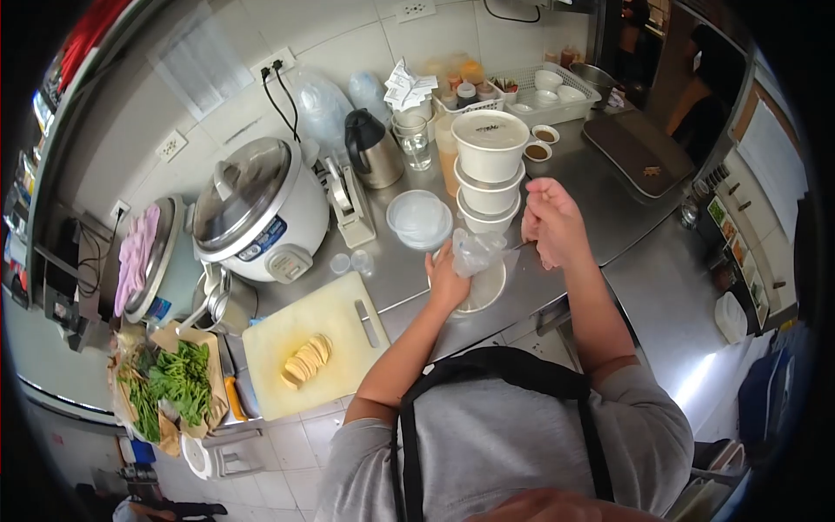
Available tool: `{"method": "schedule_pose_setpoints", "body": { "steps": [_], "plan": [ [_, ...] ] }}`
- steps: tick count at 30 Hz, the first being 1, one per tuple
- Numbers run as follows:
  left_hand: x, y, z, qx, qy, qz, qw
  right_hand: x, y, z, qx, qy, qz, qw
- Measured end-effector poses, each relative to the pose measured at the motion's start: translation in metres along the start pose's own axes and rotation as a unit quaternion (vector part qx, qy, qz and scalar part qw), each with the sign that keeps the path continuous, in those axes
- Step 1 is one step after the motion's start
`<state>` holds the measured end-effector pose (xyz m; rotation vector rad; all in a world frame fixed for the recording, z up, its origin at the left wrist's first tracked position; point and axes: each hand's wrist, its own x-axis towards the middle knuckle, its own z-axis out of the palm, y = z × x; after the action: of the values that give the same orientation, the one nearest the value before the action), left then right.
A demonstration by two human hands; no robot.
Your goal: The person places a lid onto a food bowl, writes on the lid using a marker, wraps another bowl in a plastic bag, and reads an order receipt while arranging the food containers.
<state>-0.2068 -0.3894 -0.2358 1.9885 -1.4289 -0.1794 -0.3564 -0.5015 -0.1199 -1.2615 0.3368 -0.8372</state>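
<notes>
My left hand (pixel 447 277) is closed at the near edge of a clear plastic bag (pixel 478 250), gripping it. The bag sits bunched up over the mouth of a round white tub (pixel 487 294), which stands by the counter's front edge. To the right, my right hand (pixel 557 223) is raised with its fingers curled in. Whether anything is inside those fingers is hidden. Just left of it rises a stack of lidded white tubs (pixel 489 152), the top one with dark writing on its lid. Clear round lids (pixel 419 219) lie beyond my left hand.
Sliced pale food (pixel 306 361) lies on a cutting board (pixel 271 335) at left. Beside it are an orange-handled knife (pixel 233 396) and leafy greens (pixel 184 383). A rice cooker (pixel 261 209), a steel jug (pixel 372 148) and two sauce cups (pixel 537 152) stand farther back.
</notes>
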Motion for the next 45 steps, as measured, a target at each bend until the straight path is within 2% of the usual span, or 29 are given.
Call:
{"method": "schedule_pose_setpoints", "body": {
  "steps": [2,3,6,9,12,14,18,19,21,24,27,29,30,33,36,38,39,40,41,42,45],
  "plan": [
    [0.0,-0.004,0.005,-0.019,0.008,-0.006,1.0,0.007,0.02,-0.011,-0.226,0.004,0.027,0.974],
    [0.001,-0.005,0.006,-0.029,0.015,-0.007,0.999,0.011,0.047,-0.024,-0.314,-0.056,0.006,0.948],
    [0.001,0.001,0.0,-0.005,0.004,-0.003,1.0,0.0,0.056,0.006,-0.201,-0.124,0.042,0.971],
    [0.001,-0.001,0.003,0.004,0.006,-0.003,1.0,0.004,0.047,0.025,-0.376,-0.226,0.021,0.898],
    [0.002,0.0,0.002,0.015,-0.004,-0.009,1.0,0.01,0.045,0.029,-0.281,-0.146,0.05,0.947],
    [0.003,-0.004,0.005,-0.009,0.0,-0.007,1.0,0.011,0.036,0.026,-0.17,-0.079,0.039,0.982],
    [0.0,0.002,-0.001,-0.054,0.01,-0.014,0.998,0.014,0.033,0.0,-0.022,-0.02,0.065,0.997],
    [0.0,0.001,-0.001,-0.049,0.016,-0.005,0.999,0.01,0.03,-0.005,-0.066,-0.05,0.053,0.995],
    [0.0,-0.003,0.003,-0.039,0.023,0.015,0.999,-0.007,0.047,-0.01,-0.263,-0.151,0.005,0.953],
    [0.001,0.001,0.001,-0.022,0.016,0.012,1.0,-0.012,0.071,0.009,-0.475,-0.213,-0.191,0.832],
    [0.0,-0.001,0.002,0.002,-0.02,-0.005,1.0,0.002,0.1,0.024,-0.34,-0.165,-0.07,0.923],
    [-0.001,0.002,0.002,-0.013,-0.001,-0.01,1.0,0.004,0.114,0.034,-0.141,-0.061,0.01,0.988],
    [0.0,0.004,0.001,-0.02,0.009,-0.012,1.0,0.004,0.117,0.037,-0.039,-0.008,0.05,0.998],
    [-0.001,0.013,0.001,-0.028,0.042,0.021,0.999,0.008,0.108,0.032,0.164,0.012,0.15,0.975],
    [0.002,0.011,-0.002,-0.024,-0.021,0.019,0.999,0.014,0.082,0.035,0.251,0.028,0.142,0.957],
    [0.001,0.009,0.0,-0.023,-0.003,0.022,0.999,0.022,0.054,0.041,0.054,0.098,-0.033,0.993],
    [0.002,0.009,0.002,-0.024,0.008,0.024,0.999,0.024,0.038,0.044,-0.048,0.13,-0.123,0.983],
    [0.003,0.009,0.004,-0.029,0.018,0.029,0.999,0.02,0.021,0.051,-0.245,0.017,-0.208,0.947],
    [0.003,0.008,0.006,-0.033,0.028,0.034,0.998,0.013,0.005,0.061,-0.427,-0.095,-0.282,0.854],
    [0.003,0.007,0.008,-0.036,0.035,0.038,0.998,0.007,-0.003,0.065,-0.583,-0.199,-0.336,0.712],
    [0.004,0.002,0.01,-0.032,0.044,0.07,0.996,0.007,0.03,0.047,-0.75,-0.26,-0.36,0.491]
  ]
}}
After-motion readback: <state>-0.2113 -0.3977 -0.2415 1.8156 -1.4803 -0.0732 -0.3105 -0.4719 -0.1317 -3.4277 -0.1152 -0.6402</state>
